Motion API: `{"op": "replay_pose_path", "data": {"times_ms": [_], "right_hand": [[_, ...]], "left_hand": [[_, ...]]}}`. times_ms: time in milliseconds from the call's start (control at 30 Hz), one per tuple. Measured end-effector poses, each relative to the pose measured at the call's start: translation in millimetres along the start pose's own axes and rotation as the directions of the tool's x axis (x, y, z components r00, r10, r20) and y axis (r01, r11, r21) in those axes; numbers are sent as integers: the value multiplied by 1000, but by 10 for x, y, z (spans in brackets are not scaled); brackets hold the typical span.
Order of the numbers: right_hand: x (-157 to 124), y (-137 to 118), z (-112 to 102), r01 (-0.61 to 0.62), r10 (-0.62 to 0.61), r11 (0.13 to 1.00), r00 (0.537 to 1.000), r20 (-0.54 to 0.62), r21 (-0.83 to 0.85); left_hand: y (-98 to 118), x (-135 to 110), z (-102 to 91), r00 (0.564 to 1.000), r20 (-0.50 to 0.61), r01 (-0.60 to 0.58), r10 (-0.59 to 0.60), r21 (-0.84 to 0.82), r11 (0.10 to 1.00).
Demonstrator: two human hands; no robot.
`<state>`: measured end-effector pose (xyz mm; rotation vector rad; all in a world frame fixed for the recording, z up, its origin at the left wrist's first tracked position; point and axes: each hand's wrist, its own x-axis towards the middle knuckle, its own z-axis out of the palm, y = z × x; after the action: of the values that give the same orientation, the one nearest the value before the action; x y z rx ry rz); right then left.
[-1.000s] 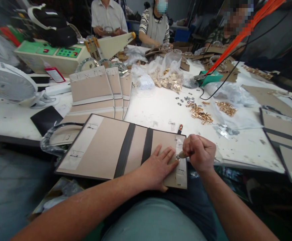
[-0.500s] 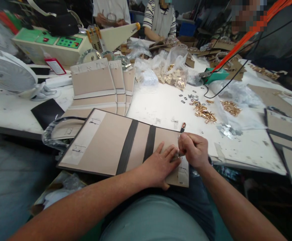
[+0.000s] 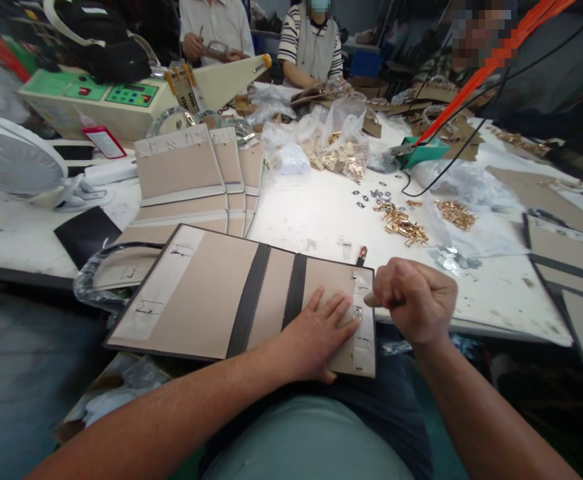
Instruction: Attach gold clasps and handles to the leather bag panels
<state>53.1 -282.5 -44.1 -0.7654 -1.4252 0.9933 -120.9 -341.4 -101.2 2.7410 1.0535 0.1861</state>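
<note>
An opened brown cardboard cover (image 3: 211, 293) with two dark spine strips and white edge bands lies over the table's near edge and my lap. My left hand (image 3: 316, 333) rests flat on its right panel, fingers spread, beside a small metal fitting (image 3: 357, 311) on the white band. My right hand (image 3: 416, 300) is a closed fist just right of that fitting. A pale wooden tool handle (image 3: 371, 301) pokes out of the fist toward the fitting.
Fanned brown covers (image 3: 191, 180) lie behind. Loose gold clips (image 3: 401, 225) and bags of them (image 3: 336, 150) sit mid-table. A white fan (image 3: 6, 160) and a green-panelled machine (image 3: 96, 100) stand at left. More covers (image 3: 566, 267) lie at right. Three people work across the table.
My right fist has drawn back up and to the right from the fitting, where it was pressed half a second ago. My left hand has stayed flat on the cover.
</note>
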Motion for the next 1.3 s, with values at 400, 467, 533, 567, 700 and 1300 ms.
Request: {"op": "replay_pose_path", "data": {"times_ms": [400, 467, 533, 567, 700, 1300], "right_hand": [[-476, -80, -495, -289, 253, 891, 957, -145, -351], [-747, -73, -625, -428, 378, 814, 904, -201, -393], [-1026, 6, -715, -556, 503, 716, 830, -240, -422], [-1146, 61, -741, -605, 555, 672, 793, -250, -427], [-1390, 253, -722, -681, 656, 600, 719, -230, -419], [-1304, 693, -377, -645, 728, 596, 685, 17, 478]], "left_hand": [[20, 11, -21, 999, 44, 8, -9, 31, 999], [23, 12, -29, 999, 46, 5, -7, 36, 999], [23, 11, -41, 999, 51, -2, 0, 39, 999], [22, 11, -47, 999, 54, -4, 2, 40, 999], [17, 21, -66, 997, 74, -7, 3, 51, 999], [-13, 110, -96, 992, 119, 37, -50, 111, 993]]}}
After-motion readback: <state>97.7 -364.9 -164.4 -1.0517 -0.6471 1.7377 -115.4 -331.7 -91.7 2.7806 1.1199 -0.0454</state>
